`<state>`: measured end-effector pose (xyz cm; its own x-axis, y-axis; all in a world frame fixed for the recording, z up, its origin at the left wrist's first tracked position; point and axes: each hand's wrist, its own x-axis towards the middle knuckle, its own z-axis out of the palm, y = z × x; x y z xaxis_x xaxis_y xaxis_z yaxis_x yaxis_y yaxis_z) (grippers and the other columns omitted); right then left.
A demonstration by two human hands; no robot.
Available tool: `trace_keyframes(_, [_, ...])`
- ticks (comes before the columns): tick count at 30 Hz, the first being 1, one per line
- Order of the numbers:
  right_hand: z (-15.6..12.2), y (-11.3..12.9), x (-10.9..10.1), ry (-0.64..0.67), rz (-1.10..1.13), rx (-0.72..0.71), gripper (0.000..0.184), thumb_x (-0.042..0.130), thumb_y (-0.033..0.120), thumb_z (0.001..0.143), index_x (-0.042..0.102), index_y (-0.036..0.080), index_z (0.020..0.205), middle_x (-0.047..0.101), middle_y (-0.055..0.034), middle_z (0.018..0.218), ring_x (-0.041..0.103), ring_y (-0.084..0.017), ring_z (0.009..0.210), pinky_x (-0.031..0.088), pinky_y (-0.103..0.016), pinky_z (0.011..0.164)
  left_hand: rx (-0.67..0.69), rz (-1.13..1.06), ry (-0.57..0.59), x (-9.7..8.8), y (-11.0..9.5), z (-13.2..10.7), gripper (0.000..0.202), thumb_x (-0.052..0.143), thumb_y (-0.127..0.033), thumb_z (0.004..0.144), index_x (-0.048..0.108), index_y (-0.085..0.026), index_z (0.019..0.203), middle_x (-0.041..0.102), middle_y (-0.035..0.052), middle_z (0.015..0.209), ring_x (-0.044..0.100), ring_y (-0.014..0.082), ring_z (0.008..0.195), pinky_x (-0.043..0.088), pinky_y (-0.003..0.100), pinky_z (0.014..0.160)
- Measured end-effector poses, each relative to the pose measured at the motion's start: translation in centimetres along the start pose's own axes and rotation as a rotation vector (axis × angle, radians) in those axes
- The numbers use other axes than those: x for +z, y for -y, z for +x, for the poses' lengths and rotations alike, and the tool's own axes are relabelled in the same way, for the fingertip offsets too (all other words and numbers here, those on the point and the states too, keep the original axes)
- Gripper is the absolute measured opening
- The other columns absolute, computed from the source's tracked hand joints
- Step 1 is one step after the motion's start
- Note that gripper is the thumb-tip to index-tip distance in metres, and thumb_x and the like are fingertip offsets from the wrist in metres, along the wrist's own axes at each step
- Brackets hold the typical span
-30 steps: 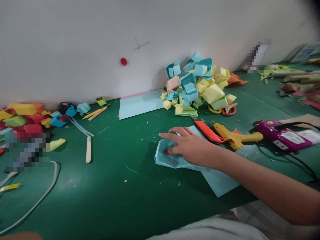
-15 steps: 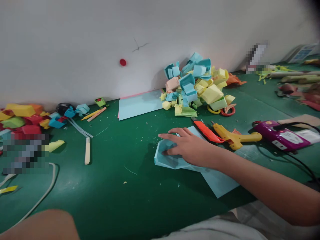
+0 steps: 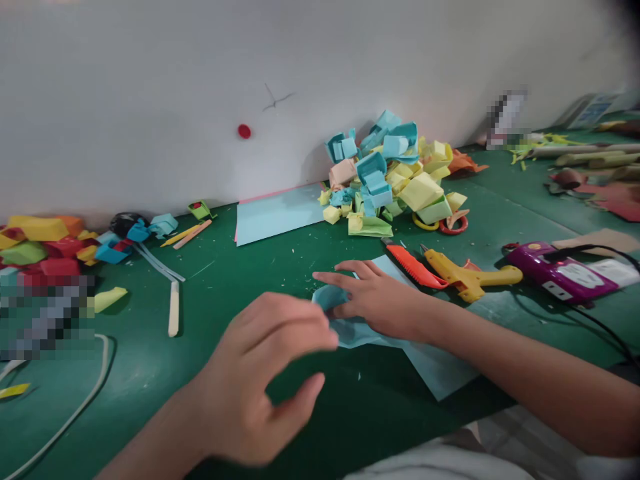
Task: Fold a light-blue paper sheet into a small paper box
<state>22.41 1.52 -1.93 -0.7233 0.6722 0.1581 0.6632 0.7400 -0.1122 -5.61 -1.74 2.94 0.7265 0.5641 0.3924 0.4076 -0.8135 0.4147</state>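
My right hand (image 3: pixel 376 298) lies flat, fingers stretched out, on a folded light-blue sheet of paper (image 3: pixel 440 370) on the green table (image 3: pixel 240 267). It presses the sheet's left, folded end. My left hand (image 3: pixel 260 383) hovers in front of that sheet, fingers and thumb curved and apart, holding nothing. Its fingertips are close to the paper's left edge.
An orange box cutter (image 3: pixel 413 266), a yellow glue gun (image 3: pixel 467 275) and a purple device (image 3: pixel 563 275) with a black cord lie right of the paper. A heap of folded paper pieces (image 3: pixel 395 177) and a flat blue sheet (image 3: pixel 277 213) sit by the wall. Coloured folded pieces (image 3: pixel 45 243) lie far left.
My left hand has come up from the lower left edge to just in front of the blue paper. My right hand stays pressed on the sheet.
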Motion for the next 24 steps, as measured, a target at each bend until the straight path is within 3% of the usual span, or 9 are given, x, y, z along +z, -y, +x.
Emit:
trace_keyframes(4, [-0.2, 0.0, 0.0, -0.025, -0.031, -0.013, 0.046, 0.053, 0.008, 0.092, 0.072, 0.035, 0.124, 0.036, -0.0078, 0.161, 0.032, -0.042, 0.139, 0.038, -0.061, 0.105, -0.219, -0.088, 0.181, 2.9, 3.6, 2.9, 0.09, 0.076, -0.04, 0.085, 0.023, -0.033, 0.157, 0.03, 0.0117, 0.163, 0.041, 0.0357, 0.143, 0.049, 0.051, 0.109])
trace_keyframes(6, [-0.2, 0.0, 0.0, -0.031, -0.035, -0.026, 0.046, 0.053, 0.008, 0.093, 0.071, 0.035, 0.125, 0.041, -0.0088, 0.156, 0.035, -0.039, 0.135, 0.039, -0.057, 0.103, -0.317, -0.215, 0.192, 4.0, 4.8, 2.8, 0.092, 0.075, -0.042, 0.086, 0.019, -0.035, 0.158, 0.032, 0.011, 0.163, 0.048, 0.0327, 0.139, 0.049, 0.049, 0.109])
trace_keyframes(9, [-0.2, 0.0, -0.1, -0.034, -0.044, -0.044, 0.048, 0.051, 0.003, 0.091, 0.071, 0.033, 0.123, 0.057, -0.0097, 0.138, 0.047, -0.032, 0.119, 0.042, -0.05, 0.098, -0.36, -0.37, 0.156, 4.6, 5.6, 2.3, 0.088, 0.076, -0.041, 0.086, 0.023, -0.034, 0.156, 0.046, 0.0114, 0.154, 0.053, 0.03, 0.135, 0.049, 0.047, 0.109])
trace_keyframes(12, [-0.1, 0.0, 0.0, -0.045, -0.056, -0.078, 0.05, 0.049, -0.002, 0.087, 0.072, 0.029, 0.119, 0.063, -0.0096, 0.125, 0.052, -0.027, 0.106, 0.042, -0.047, 0.095, -0.382, -0.387, 0.16, 4.6, 5.6, 2.2, 0.084, 0.078, -0.041, 0.083, 0.031, -0.032, 0.153, 0.056, 0.0112, 0.144, 0.056, 0.0298, 0.132, 0.049, 0.048, 0.108])
trace_keyframes(17, [0.0, -0.1, 0.1, -0.063, 0.066, -0.142, 0.054, 0.049, -0.004, 0.082, 0.069, 0.024, 0.124, 0.064, -0.0102, 0.127, 0.058, -0.025, 0.104, 0.048, -0.042, 0.093, -0.393, -0.35, 0.174, 4.5, 5.5, 2.5, 0.075, 0.08, -0.042, 0.081, 0.042, -0.033, 0.145, 0.058, 0.0078, 0.14, 0.059, 0.0279, 0.127, 0.05, 0.046, 0.106])
trace_keyframes(24, [-0.7, -0.7, -1.7, -0.11, 0.386, -0.007, 0.052, 0.041, 0.002, 0.09, 0.072, 0.027, 0.124, 0.071, -0.0053, 0.124, 0.067, -0.018, 0.109, 0.053, -0.03, 0.092, -0.352, -0.208, 0.147, 4.6, 5.5, 2.4, 0.069, 0.08, -0.048, 0.081, 0.049, -0.03, 0.14, 0.057, 0.0101, 0.139, 0.058, 0.0312, 0.126, 0.053, 0.046, 0.1])
